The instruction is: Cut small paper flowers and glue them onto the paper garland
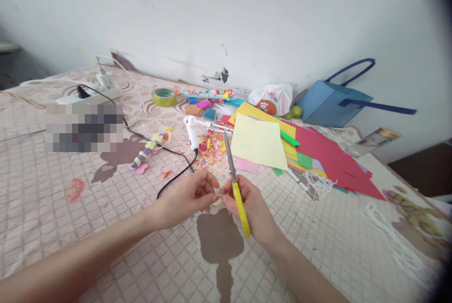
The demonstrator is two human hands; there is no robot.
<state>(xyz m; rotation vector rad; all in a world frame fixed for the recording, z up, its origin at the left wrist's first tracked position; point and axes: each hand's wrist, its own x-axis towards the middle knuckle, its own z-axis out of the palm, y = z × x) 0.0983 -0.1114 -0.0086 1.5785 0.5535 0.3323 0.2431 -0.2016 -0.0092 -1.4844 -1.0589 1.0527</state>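
Pale, plain wall (169,20) behind, scuffed with black marks (225,75) low down near the tabletop. Pushed up against it, a cloth-covered table (158,270): beige diamond grid, brown blotches (221,237), swirling scrollwork toward the back. Far left, a light ledge (9,48) above deep shadow. Right, beyond the edge, a dark brown surface (423,169). Soft, diffuse light throughout.

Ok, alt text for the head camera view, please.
The left hand and right hand meet at a small pale piece; the right also holds yellow-handled scissors. Beyond lie colored sheets, scraps and a white glue gun.
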